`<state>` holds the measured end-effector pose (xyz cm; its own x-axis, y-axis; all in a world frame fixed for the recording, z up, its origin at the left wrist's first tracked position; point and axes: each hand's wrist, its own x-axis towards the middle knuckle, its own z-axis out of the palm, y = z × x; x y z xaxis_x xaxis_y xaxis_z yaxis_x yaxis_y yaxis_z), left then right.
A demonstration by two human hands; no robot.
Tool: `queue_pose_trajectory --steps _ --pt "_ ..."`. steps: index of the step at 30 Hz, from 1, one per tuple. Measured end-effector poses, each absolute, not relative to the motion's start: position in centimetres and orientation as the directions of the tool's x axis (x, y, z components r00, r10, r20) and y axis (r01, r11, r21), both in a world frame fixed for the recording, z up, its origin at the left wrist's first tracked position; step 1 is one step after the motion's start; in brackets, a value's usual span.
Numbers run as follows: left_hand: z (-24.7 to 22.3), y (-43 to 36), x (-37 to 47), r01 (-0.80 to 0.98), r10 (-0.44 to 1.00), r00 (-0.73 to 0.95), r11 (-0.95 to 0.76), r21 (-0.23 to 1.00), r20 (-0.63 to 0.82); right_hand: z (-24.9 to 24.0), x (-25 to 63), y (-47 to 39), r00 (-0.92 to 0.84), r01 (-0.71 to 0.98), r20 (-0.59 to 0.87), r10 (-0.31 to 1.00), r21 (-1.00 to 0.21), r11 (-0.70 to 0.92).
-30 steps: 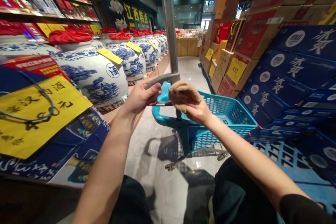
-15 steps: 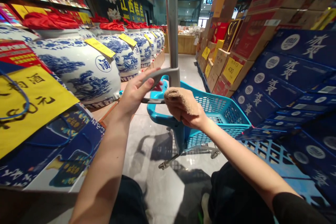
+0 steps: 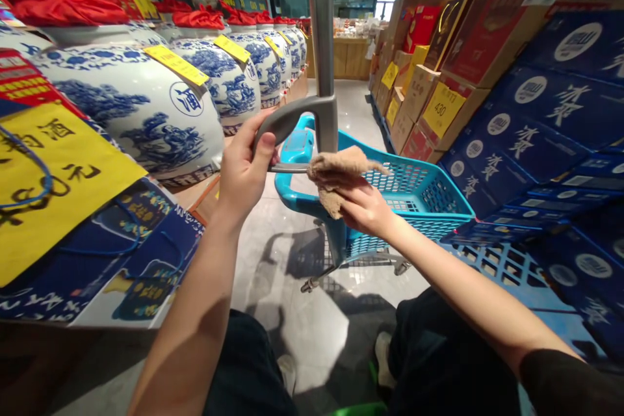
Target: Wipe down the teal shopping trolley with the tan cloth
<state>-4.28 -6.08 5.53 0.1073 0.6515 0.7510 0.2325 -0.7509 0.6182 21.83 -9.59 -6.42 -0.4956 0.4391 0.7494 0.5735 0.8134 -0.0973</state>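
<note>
My left hand [image 3: 246,166] is wrapped round the left curve of a grey handle [image 3: 292,118], its thumb on the near side. The handle joins an upright metal pole [image 3: 322,32]. In my right hand [image 3: 365,205] is a tan cloth [image 3: 336,169], bunched around or against the right end of the handle's thin lower bar; the cloth hides the exact contact. Below and behind both hands stands a blue plastic shopping cart [image 3: 414,198] with slotted basket walls and small wheels.
Blue-and-white jars [image 3: 136,110] with red cloth tops line the left side. A yellow price sign [image 3: 63,188] is near my left arm. Blue cartons [image 3: 526,143] and brown boxes [image 3: 414,97] are stacked on the right. Shiny floor [image 3: 312,338] lies underneath.
My left hand has closed more firmly round the handle, from looser fingers. The cloth has shifted and spread out in my right hand. The view has tipped slightly downward.
</note>
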Motion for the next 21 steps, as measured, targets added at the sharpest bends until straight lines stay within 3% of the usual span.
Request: queue_pose_trajectory --steps 2,4,9,13,16,21 --pt "5.4 -5.8 -4.0 0.229 0.651 0.088 -0.75 0.62 0.754 -6.0 22.1 -9.8 -0.547 0.53 0.787 0.285 0.062 0.846" --pt "5.4 -5.7 -3.8 0.225 0.658 0.08 -0.743 0.63 0.748 -6.0 22.1 -10.0 -0.576 0.496 0.792 0.201 0.143 0.856" --pt "5.3 -5.6 -3.6 0.137 0.683 0.082 -0.729 0.671 0.725 -5.5 21.9 -10.4 -0.543 0.591 0.81 0.224 0.179 0.786" --pt "5.3 -5.3 -3.4 0.095 0.703 0.071 -0.711 0.697 0.707 -5.6 21.9 -10.0 -0.538 0.617 0.828 0.16 0.257 0.744" --pt "5.4 -5.0 -3.3 0.089 0.708 0.089 -0.706 0.703 0.7 -6.3 22.0 -9.8 -0.54 0.547 0.834 0.114 0.245 0.8" --pt "5.4 -4.2 -3.1 0.077 0.676 0.113 -0.737 0.672 0.728 -5.9 21.9 -9.0 -0.507 0.625 0.834 0.218 0.181 0.76"
